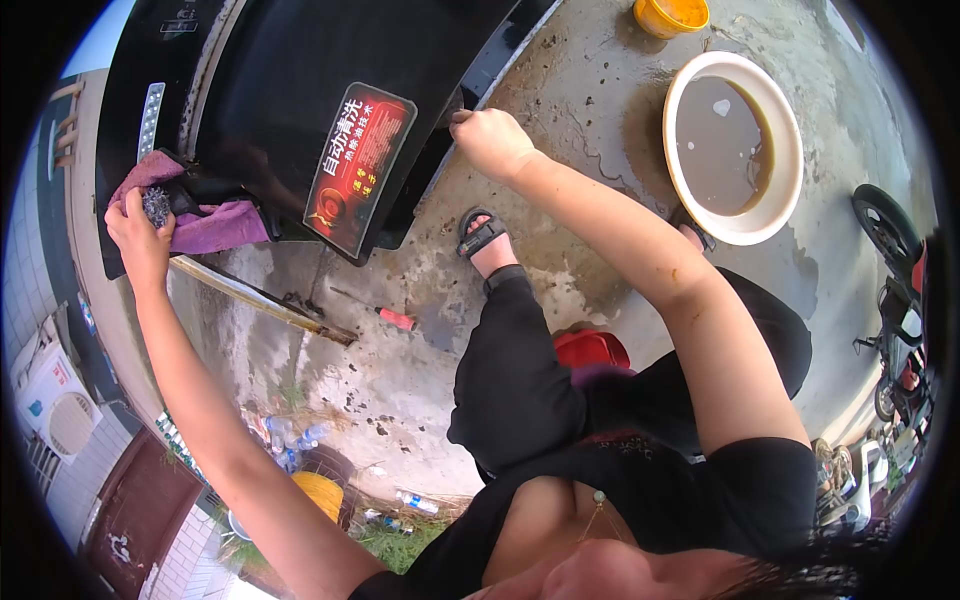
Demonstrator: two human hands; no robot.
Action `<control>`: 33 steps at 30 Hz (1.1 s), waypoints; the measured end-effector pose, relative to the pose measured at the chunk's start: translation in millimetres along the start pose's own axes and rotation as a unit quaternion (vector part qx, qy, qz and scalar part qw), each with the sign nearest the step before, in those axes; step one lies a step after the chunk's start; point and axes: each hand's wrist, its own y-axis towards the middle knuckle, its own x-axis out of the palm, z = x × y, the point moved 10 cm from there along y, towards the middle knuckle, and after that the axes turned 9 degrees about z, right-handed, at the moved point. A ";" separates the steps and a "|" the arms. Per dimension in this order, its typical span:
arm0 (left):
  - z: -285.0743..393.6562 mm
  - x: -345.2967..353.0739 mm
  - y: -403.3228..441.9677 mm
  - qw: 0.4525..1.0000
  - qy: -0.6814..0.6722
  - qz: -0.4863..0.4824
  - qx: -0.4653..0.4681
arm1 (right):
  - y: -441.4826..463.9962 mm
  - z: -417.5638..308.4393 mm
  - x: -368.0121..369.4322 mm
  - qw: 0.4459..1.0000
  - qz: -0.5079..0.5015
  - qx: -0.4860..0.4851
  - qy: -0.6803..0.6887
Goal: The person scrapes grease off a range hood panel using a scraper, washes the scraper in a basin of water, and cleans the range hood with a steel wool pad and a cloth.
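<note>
A black range hood (270, 80) with a red printed label (360, 172) lies tilted in front of me. At its left end, my left hand (142, 232) is closed around a grey steel wool scourer (156, 206). Just beside that hand, a purple cloth (222, 228) is draped over the hood's corner. My right hand (492, 145) is curled in a fist at the hood's near right edge and appears to grip it; its fingertips are mostly hidden.
On the wet concrete at right stands a white basin (790, 150) of murky water, with a yellow bucket (668, 18) beyond it. A red-handled screwdriver (396, 318) lies near my foot. Plastic bottles (290, 440) are at lower left, a motorcycle (900, 290) far right.
</note>
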 end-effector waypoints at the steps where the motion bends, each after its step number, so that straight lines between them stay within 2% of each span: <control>1: 1.3 -0.2 1.1 1.000 0.002 0.004 0.004 | 2.8 -6.2 0.8 0.999 -0.035 0.018 0.003; 5: -0.2 1.5 2.4 0.999 -0.011 -0.033 -0.003 | 18.5 -5.5 -0.1 0.999 0.011 0.022 0.027; 10: 2.9 -0.4 2.2 1.000 0.006 0.007 0.017 | -5.1 -31.0 6.9 1.000 -0.002 -0.012 0.027; 14: 1.2 1.9 2.0 1.000 -0.009 -0.022 0.006 | -5.4 -28.3 12.8 0.995 0.075 -0.011 0.064; 17: -0.5 2.9 1.2 1.000 0.005 -0.018 -0.002 | -18.8 -32.1 16.7 0.998 0.051 0.005 0.033; 19: 0.6 4.7 -0.2 1.000 0.005 -0.026 0.002 | -19.2 -21.2 24.8 0.997 0.037 0.012 0.059; 21: -4.9 8.1 0.4 1.000 0.002 -0.024 0.000 | -19.4 -3.7 25.4 0.995 0.076 0.017 0.062; 26: -1.7 6.8 0.4 1.000 0.011 -0.010 0.017 | -32.5 24.2 74.2 0.995 -0.004 0.071 0.075; 30: 1.0 8.5 1.2 0.999 0.021 -0.014 0.032 | -36.3 27.9 86.1 0.991 0.044 0.104 0.070; 33: -3.0 11.7 1.1 0.998 0.033 -0.015 0.043 | -32.3 35.1 87.4 0.990 0.059 0.092 0.093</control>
